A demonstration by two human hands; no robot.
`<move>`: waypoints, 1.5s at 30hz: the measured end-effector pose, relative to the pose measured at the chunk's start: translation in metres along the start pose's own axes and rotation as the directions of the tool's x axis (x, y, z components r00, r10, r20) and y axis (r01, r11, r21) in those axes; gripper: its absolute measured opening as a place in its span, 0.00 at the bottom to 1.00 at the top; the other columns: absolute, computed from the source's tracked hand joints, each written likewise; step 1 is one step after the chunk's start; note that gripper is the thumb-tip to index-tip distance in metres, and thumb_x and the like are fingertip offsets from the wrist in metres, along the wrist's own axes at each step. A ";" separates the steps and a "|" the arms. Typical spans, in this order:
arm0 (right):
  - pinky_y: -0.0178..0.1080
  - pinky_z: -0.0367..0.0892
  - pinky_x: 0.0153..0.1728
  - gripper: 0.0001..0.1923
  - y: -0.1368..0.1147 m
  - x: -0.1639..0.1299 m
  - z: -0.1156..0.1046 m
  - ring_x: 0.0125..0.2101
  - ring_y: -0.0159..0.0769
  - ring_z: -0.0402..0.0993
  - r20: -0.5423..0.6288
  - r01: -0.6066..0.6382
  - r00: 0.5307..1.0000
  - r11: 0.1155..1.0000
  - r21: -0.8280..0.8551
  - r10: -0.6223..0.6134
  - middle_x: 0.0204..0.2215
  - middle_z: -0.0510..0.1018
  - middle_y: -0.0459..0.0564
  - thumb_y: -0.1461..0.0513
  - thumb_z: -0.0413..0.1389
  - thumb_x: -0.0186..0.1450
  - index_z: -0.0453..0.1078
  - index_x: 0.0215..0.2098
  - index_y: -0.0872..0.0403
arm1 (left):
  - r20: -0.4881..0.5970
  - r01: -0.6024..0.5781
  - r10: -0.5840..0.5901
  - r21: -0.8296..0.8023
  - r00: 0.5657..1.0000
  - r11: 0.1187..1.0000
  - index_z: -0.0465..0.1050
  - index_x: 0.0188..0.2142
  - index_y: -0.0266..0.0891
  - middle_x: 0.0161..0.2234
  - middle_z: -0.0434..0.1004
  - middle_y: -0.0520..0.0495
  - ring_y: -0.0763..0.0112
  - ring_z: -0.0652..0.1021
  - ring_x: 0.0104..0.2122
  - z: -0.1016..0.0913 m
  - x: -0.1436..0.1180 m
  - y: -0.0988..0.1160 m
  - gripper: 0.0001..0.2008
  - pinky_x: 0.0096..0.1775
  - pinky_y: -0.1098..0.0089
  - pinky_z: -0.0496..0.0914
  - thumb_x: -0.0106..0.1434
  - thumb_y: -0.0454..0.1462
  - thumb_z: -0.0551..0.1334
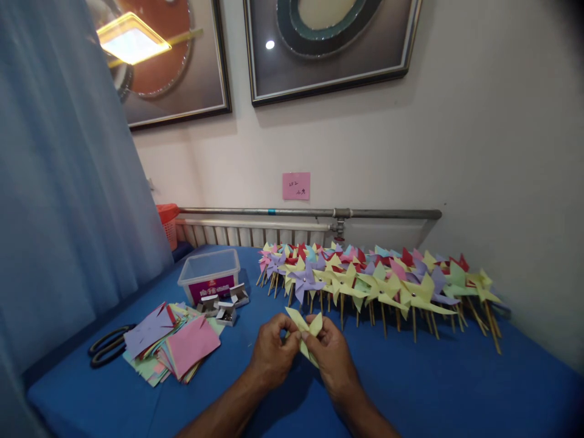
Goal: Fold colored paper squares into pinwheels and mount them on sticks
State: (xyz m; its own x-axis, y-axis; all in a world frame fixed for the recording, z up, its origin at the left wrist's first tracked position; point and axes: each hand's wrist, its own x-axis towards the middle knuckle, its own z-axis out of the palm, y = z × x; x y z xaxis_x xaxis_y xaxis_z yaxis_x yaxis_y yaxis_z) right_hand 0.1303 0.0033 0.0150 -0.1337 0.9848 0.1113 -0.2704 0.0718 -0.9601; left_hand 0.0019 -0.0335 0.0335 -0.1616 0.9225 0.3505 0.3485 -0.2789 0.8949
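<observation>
A yellow folded paper piece [306, 329] is pinched between both my hands above the blue table [433, 389]. My left hand [272, 351] grips its left side and my right hand [329, 353] grips its right side, fingers curled over the folds. Just beyond my hands lies a long pile of finished paper pinwheels [378, 281] on wooden sticks, in yellow, purple, red, green and pink.
A stack of coloured paper squares [176, 344] lies at the left, with black scissors [108, 345] beside it. A clear plastic box [210, 275] and small open pin boxes [225, 305] sit behind. A curtain hangs at the left; a radiator pipe runs along the wall.
</observation>
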 end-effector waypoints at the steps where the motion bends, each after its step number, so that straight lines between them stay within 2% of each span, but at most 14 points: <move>1: 0.39 0.69 0.28 0.23 0.001 0.000 0.000 0.27 0.42 0.77 -0.004 0.000 1.000 1.000 0.000 0.000 0.27 0.82 0.47 0.51 0.70 0.47 0.70 0.36 0.50 | 0.000 0.000 0.000 0.002 1.000 1.000 0.67 0.26 0.39 0.24 0.70 0.54 0.74 0.69 0.26 0.000 0.000 0.000 0.05 0.32 0.73 0.63 0.58 0.36 0.61; 7: 0.39 0.69 0.30 0.22 0.000 0.000 -0.002 0.31 0.44 0.79 -0.012 -0.023 1.000 1.000 -0.011 0.023 0.31 0.83 0.49 0.53 0.69 0.49 0.70 0.38 0.50 | -0.039 -0.006 0.005 -0.006 0.999 1.000 0.69 0.29 0.39 0.27 0.73 0.53 0.71 0.72 0.30 0.001 0.001 0.001 0.02 0.35 0.72 0.66 0.56 0.34 0.61; 15: 0.39 0.69 0.29 0.25 0.019 0.007 -0.006 0.29 0.43 0.78 0.012 -0.012 1.000 1.000 0.021 0.012 0.31 0.83 0.49 0.50 0.69 0.49 0.70 0.41 0.50 | -0.065 0.009 -0.010 -0.011 0.998 1.000 0.70 0.30 0.39 0.29 0.75 0.53 0.70 0.74 0.32 0.002 0.002 -0.003 0.02 0.38 0.71 0.68 0.56 0.32 0.61; 18: 0.39 0.69 0.29 0.26 0.019 0.006 -0.005 0.30 0.43 0.78 0.017 -0.025 1.000 0.999 0.028 0.024 0.31 0.82 0.48 0.50 0.70 0.49 0.70 0.41 0.50 | -0.076 0.026 -0.028 -0.032 0.997 0.999 0.71 0.31 0.39 0.30 0.75 0.52 0.70 0.75 0.33 0.002 0.001 -0.004 0.03 0.39 0.71 0.68 0.55 0.32 0.62; 21: 0.40 0.70 0.30 0.25 0.015 0.004 -0.004 0.31 0.44 0.79 0.005 -0.035 0.999 0.999 0.019 0.035 0.31 0.83 0.49 0.52 0.70 0.47 0.70 0.39 0.50 | -0.083 0.070 -0.076 -0.077 0.994 0.995 0.74 0.43 0.38 0.30 0.75 0.52 0.71 0.75 0.32 0.002 0.001 -0.004 0.15 0.38 0.71 0.68 0.54 0.32 0.64; 23: 0.40 0.70 0.31 0.24 0.013 0.004 -0.004 0.32 0.45 0.79 0.002 -0.031 1.000 0.999 0.006 0.031 0.32 0.83 0.49 0.53 0.70 0.48 0.71 0.39 0.51 | -0.083 0.095 -0.107 -0.130 0.991 0.987 0.72 0.52 0.37 0.29 0.73 0.54 0.71 0.75 0.31 0.003 0.002 -0.005 0.24 0.36 0.71 0.68 0.53 0.32 0.65; 25: 0.40 0.70 0.32 0.23 0.014 0.005 -0.004 0.33 0.45 0.80 0.006 -0.025 1.000 1.000 0.001 0.025 0.33 0.83 0.50 0.53 0.70 0.49 0.71 0.40 0.51 | -0.072 0.108 -0.127 -0.229 0.989 0.967 0.70 0.55 0.36 0.28 0.73 0.55 0.72 0.74 0.29 0.004 0.003 -0.008 0.29 0.35 0.71 0.68 0.52 0.33 0.66; 28: 0.41 0.70 0.32 0.24 0.018 0.007 -0.005 0.32 0.45 0.79 0.003 -0.024 1.000 1.000 0.009 0.024 0.32 0.84 0.50 0.52 0.70 0.47 0.71 0.39 0.51 | -0.021 0.135 -0.158 -0.414 0.987 0.900 0.68 0.54 0.34 0.25 0.71 0.56 0.74 0.72 0.26 0.007 0.007 -0.014 0.31 0.32 0.72 0.66 0.49 0.37 0.69; 30: 0.41 0.70 0.32 0.24 0.020 0.009 -0.005 0.31 0.45 0.79 0.003 -0.034 0.999 0.999 0.015 0.034 0.31 0.83 0.50 0.53 0.70 0.46 0.71 0.38 0.51 | 0.007 0.158 -0.175 -0.468 0.984 0.869 0.69 0.52 0.34 0.24 0.70 0.57 0.75 0.70 0.25 0.008 0.009 -0.018 0.32 0.30 0.72 0.65 0.46 0.38 0.71; 37: 0.40 0.69 0.31 0.24 0.024 0.007 -0.002 0.29 0.42 0.78 0.002 -0.090 0.996 0.993 0.076 0.090 0.28 0.83 0.47 0.53 0.71 0.46 0.71 0.38 0.52 | -0.063 0.136 -0.162 -0.306 0.985 0.942 0.72 0.51 0.35 0.25 0.69 0.57 0.76 0.70 0.27 0.003 0.008 -0.015 0.27 0.32 0.73 0.64 0.48 0.32 0.69; 41: 0.39 0.70 0.32 0.27 0.023 0.005 -0.001 0.29 0.42 0.78 -0.015 -0.122 0.992 0.986 0.114 0.124 0.28 0.82 0.46 0.53 0.72 0.44 0.71 0.39 0.52 | -0.036 0.179 -0.203 -0.338 0.979 0.924 0.73 0.49 0.34 0.25 0.70 0.57 0.76 0.70 0.25 0.003 0.007 -0.010 0.26 0.30 0.74 0.64 0.49 0.33 0.69; 45: 0.39 0.70 0.33 0.27 0.016 0.003 -0.003 0.31 0.43 0.79 -0.017 -0.123 0.992 0.990 0.063 0.125 0.28 0.83 0.46 0.54 0.72 0.44 0.71 0.40 0.52 | 0.012 0.223 -0.235 -0.366 0.972 0.903 0.74 0.47 0.34 0.24 0.71 0.55 0.76 0.70 0.23 0.001 0.004 -0.012 0.24 0.27 0.74 0.63 0.48 0.35 0.70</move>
State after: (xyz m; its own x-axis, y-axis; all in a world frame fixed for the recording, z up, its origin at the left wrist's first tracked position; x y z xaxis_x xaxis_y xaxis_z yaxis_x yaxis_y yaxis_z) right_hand 0.1281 0.0076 -0.0003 -0.1501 0.9886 -0.0135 -0.3117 -0.0603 -0.9483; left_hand -0.0016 -0.0261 0.0239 -0.2279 0.9654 0.1265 -0.0592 -0.1434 0.9879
